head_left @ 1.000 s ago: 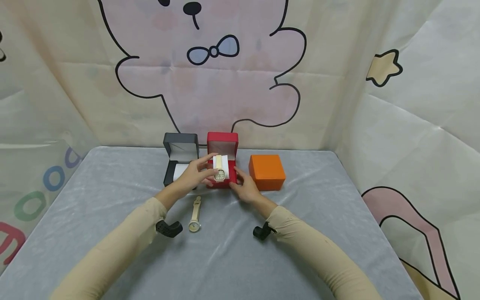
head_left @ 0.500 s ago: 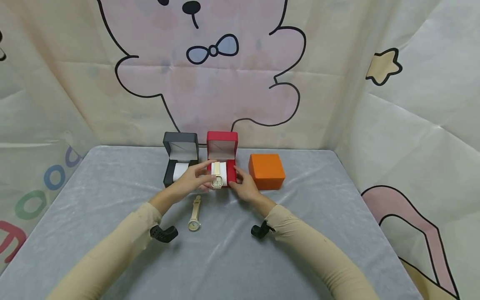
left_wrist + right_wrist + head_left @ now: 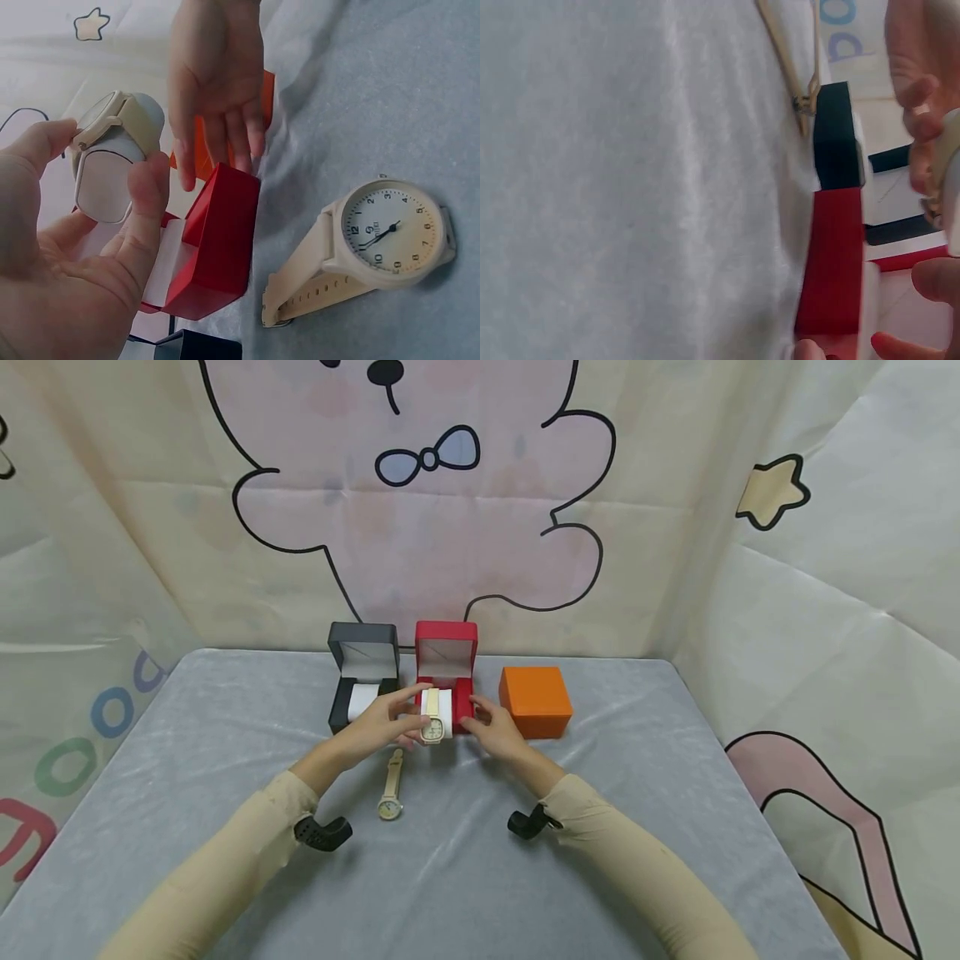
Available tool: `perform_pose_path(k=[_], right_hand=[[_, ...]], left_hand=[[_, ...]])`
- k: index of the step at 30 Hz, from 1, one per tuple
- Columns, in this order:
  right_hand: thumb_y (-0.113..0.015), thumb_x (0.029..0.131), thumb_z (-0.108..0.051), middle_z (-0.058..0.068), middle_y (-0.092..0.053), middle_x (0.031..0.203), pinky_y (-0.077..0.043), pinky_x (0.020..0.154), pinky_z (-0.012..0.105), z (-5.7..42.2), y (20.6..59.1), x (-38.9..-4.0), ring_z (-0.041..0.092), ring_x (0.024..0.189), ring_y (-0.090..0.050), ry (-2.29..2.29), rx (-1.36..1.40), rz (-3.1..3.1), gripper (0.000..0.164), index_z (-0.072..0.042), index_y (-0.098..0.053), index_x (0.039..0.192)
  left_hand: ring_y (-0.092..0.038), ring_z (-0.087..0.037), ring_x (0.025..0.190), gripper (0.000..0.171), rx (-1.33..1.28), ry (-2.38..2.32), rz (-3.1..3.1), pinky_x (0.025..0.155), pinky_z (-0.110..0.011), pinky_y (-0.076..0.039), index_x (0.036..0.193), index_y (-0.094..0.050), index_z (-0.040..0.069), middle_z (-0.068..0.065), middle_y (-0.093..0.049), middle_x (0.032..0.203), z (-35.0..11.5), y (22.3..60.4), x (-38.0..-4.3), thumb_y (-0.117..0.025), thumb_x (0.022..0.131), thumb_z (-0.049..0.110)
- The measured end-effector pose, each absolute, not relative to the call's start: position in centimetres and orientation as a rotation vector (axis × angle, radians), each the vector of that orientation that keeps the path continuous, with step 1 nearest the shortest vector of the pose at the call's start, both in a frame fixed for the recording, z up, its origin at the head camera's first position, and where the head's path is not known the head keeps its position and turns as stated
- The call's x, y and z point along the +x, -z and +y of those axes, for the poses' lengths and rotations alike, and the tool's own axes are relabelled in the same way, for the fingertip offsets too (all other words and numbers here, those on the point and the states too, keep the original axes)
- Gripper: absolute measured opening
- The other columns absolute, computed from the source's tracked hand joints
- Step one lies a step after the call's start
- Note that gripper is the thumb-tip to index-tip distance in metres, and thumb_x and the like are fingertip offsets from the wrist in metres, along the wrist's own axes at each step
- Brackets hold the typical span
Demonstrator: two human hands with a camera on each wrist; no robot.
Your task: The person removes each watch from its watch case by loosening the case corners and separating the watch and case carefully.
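My left hand (image 3: 375, 727) holds a white watch cushion (image 3: 109, 187) with a cream-strapped wristwatch (image 3: 432, 728) wrapped around it, thumb and fingers on either side. The cushion is in front of the open red watch box (image 3: 225, 240), whose lid stands raised. At the box's right side is my right hand (image 3: 498, 735), its fingers extended and fingertips right at the box edge. A second cream wristwatch (image 3: 390, 229) lies on the table below my left hand, its round dial facing up and its strap fastened in a loop.
To the left of the red box stands an open dark grey watch box (image 3: 363, 635) with a white cushion (image 3: 362, 697) inside. A closed orange box (image 3: 536, 693) sits on the right. Grey cloth covers the table (image 3: 450, 877); a printed curtain (image 3: 465, 552) hangs behind.
My left hand has brought the cushion and its wristwatch down and towards me, from over the red box to its front. The right hand has stayed beside the box, shifting only slightly.
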State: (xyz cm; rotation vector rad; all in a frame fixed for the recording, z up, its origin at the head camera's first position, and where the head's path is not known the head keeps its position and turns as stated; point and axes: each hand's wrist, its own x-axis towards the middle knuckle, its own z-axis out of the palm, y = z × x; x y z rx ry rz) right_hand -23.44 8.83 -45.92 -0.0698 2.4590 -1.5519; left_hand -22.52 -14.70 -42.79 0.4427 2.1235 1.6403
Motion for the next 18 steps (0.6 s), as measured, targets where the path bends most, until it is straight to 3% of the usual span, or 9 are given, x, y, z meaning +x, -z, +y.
perform_pose_path(k=[4,7,12,18], right_hand=[[-0.06,0.101,-0.021,0.021,-0.046,0.155,-0.053,0.103,0.051,9.1,44.9,-22.6,0.039,0.132,-0.056,1.575,-0.111,2.454,0.055,-0.01,-0.044,0.153],[-0.059,0.102,-0.02,0.021,-0.044,0.156,-0.054,0.1,0.051,9.4,44.0,-22.0,0.038,0.129,-0.057,1.624,-0.197,2.436,0.056,-0.009,-0.042,0.154],[-0.057,0.103,-0.023,0.02,-0.038,0.161,-0.048,0.108,0.052,9.7,43.0,-21.1,0.039,0.137,-0.052,1.677,-0.392,2.348,0.059,-0.012,-0.036,0.157],[-0.065,0.098,-0.014,0.012,-0.029,0.165,-0.046,0.11,0.055,9.9,42.5,-20.1,0.039,0.14,-0.046,1.662,-0.697,2.251,0.073,-0.015,-0.027,0.161]], left_hand=[[-0.072,-0.039,0.098,0.073,0.45,-1.631,2.116,0.079,-0.035,-0.061,0.161,-0.028,0.016,-0.026,-0.054,0.131,-14.8,42.7,-22.3,-0.066,0.099,0.028],[-0.072,-0.031,0.094,0.072,0.444,-1.615,2.118,0.081,-0.039,-0.06,0.161,-0.028,0.017,-0.026,-0.054,0.132,-14.8,42.5,-22.1,-0.065,0.1,0.027],[-0.071,-0.018,0.09,0.073,0.409,-1.598,2.11,0.085,-0.044,-0.06,0.161,-0.028,0.019,-0.026,-0.053,0.135,-14.6,42.1,-21.6,-0.065,0.099,0.028],[-0.072,-0.025,0.094,0.074,0.412,-1.622,2.072,0.082,-0.035,-0.06,0.162,-0.026,0.017,-0.026,-0.05,0.141,-14.4,42.1,-21.0,-0.065,0.1,0.03]])
